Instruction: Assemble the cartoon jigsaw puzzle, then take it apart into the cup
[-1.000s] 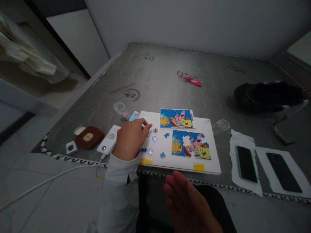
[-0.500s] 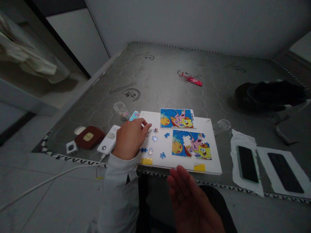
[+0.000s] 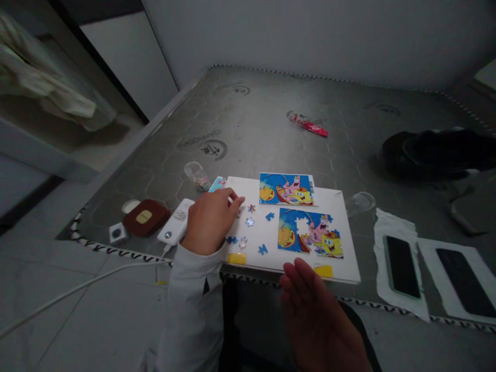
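Your flat right hand (image 3: 313, 305) nears the board (image 3: 327, 204); your left grip (image 3: 211, 221) is unclear. Its loose pieces (image 3: 250, 221) seem light, stiff: pinch edges.

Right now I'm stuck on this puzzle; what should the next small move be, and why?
I'd probably bring the right hand to the loose blue piece nearest the puzzle: that hand is open, the piece lies just left of the puzzle, and the puzzle has a hole.
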`<state>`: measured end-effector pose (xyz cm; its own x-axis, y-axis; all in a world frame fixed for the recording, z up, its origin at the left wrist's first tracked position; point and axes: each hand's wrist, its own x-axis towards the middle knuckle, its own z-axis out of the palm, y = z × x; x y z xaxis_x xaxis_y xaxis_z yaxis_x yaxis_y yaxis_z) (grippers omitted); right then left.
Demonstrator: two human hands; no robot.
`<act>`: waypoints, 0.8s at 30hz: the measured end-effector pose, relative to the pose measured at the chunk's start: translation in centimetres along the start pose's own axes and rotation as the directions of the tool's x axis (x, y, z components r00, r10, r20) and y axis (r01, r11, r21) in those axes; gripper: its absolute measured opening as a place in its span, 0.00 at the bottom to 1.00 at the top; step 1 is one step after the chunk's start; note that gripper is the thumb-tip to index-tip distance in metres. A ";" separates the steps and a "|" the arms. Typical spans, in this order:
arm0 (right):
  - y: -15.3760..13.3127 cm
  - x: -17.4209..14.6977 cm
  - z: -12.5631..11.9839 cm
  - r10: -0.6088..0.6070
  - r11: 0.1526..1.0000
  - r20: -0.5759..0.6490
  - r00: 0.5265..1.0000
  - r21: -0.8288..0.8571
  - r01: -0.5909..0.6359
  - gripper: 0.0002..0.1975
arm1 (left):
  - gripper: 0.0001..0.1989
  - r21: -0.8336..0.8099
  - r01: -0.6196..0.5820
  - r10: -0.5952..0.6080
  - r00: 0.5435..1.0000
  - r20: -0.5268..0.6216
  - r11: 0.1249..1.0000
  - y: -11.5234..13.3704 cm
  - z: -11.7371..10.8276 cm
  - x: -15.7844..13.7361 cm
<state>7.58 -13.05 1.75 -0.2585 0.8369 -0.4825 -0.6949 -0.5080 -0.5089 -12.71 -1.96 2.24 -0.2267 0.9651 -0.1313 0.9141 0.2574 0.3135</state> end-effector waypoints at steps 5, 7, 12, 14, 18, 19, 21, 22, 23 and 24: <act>-3.1 2.5 -1.1 -0.488 0.830 -0.247 0.837 -0.430 0.356 0.17 | 0.16 0.053 0.045 -0.045 0.999 -0.003 0.998 -0.3 -0.6 -0.3; -5.7 3.9 -1.5 -0.635 0.730 -0.242 0.733 -0.499 0.467 0.20 | 0.17 0.073 0.059 -0.058 0.998 -0.008 0.996 -0.5 -0.9 -0.5; -11.7 7.5 -2.9 -0.923 0.318 -0.041 0.382 -0.641 0.699 0.11 | 0.17 0.076 0.027 -0.027 1.000 0.001 0.997 -0.8 -1.2 -0.7; -12.9 8.0 -3.2 -0.933 0.239 -0.017 0.361 -0.778 0.581 0.15 | 0.17 0.068 0.021 -0.023 0.999 0.024 0.997 -0.7 -1.1 -0.6; -14.6 7.3 -3.6 -0.865 -0.005 -0.021 0.502 -0.999 -0.050 0.24 | 0.15 0.084 0.004 -0.010 0.998 0.065 0.996 -0.4 -0.7 -0.5; -15.1 7.0 -3.9 -0.805 -0.068 -0.047 0.591 -0.983 -0.172 0.27 | 0.14 0.092 -0.003 -0.004 0.997 0.076 0.996 -0.3 -0.6 -0.5; -16.3 6.4 -4.5 -0.587 -0.342 0.026 0.809 -0.914 -0.219 0.30 | 0.13 0.104 -0.020 0.009 0.994 0.106 0.994 -0.1 -0.5 -0.6; -16.9 6.2 -4.9 -0.456 -0.432 0.057 0.888 -0.887 -0.164 0.31 | 0.13 0.109 -0.032 0.018 0.993 0.120 0.994 0.1 -0.4 -0.7; -17.3 6.1 -5.2 -0.382 -0.477 0.109 0.918 -0.874 -0.094 0.32 | 0.13 0.110 -0.045 0.031 0.991 0.130 0.993 0.3 -0.4 -0.7; -17.6 6.0 -5.5 -0.368 -0.502 0.165 0.915 -0.864 -0.046 0.34 | 0.13 0.107 -0.058 0.043 0.990 0.133 0.993 0.6 -0.4 -0.8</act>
<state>21.95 -0.21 3.89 -0.0912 0.9864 -0.1367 0.9403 0.0400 -0.3381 -12.11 -2.58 2.94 -0.1404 0.9603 -0.2412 0.9564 0.1945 0.2180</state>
